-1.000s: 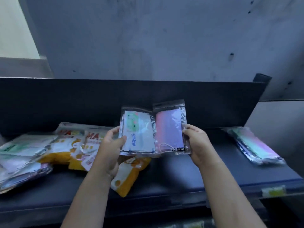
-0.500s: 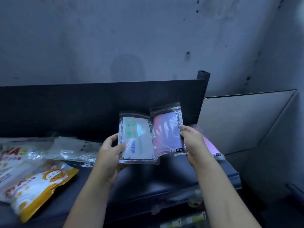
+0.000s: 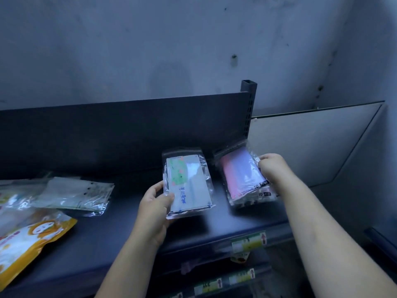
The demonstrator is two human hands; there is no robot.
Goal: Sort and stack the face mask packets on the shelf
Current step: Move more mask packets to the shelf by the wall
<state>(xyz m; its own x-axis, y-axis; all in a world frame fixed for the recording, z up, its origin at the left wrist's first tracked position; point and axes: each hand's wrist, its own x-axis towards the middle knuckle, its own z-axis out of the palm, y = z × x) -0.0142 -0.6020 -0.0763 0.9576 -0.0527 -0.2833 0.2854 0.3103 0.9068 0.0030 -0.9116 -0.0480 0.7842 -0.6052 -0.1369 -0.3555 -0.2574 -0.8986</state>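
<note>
**Now: two hands, two packets up**

Left hand [image 3: 153, 208] grips one white-green packet [image 3: 187, 186]; right hand [image 3: 271, 166] grips one pink packet [image 3: 241, 172] atop the pink stack [image 3: 253, 195] at the right of the shelf [image 3: 129, 239]. One clear pile [image 3: 75, 193], one orange pouch [image 3: 32, 239] lie left.

A shop is showing here: a dark metal shelf [image 3: 225, 220] with a slotted upright post [image 3: 248, 97] is carrying sealed face mask packets [image 3: 73, 193], and printed price labels [image 3: 249, 244] are sitting along its near edge, with more labels [image 3: 240, 278] lining the edge below.
</note>
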